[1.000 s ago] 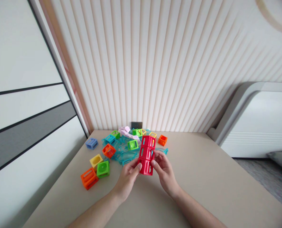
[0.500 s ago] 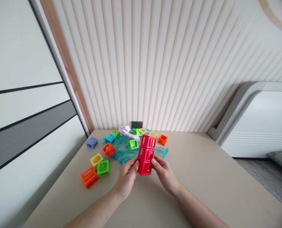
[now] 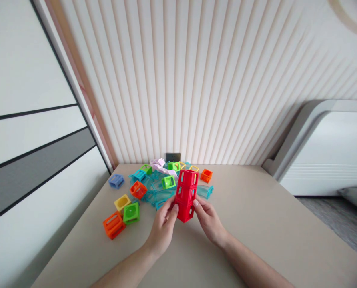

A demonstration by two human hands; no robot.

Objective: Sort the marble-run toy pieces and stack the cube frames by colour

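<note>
Gripping the red three-cube stack [image 3: 187, 196] from both sides, my left hand [image 3: 163, 228] and right hand [image 3: 209, 221] held it over the bench [image 3: 265, 224]. Leftward I saw a green cube [image 3: 131, 213]; farther off, teal pieces [image 3: 159, 195], then a black box [image 3: 173, 157] by the wall [image 3: 202, 88].

Red three-block stack [image 3: 186, 195], slightly tilted
</note>
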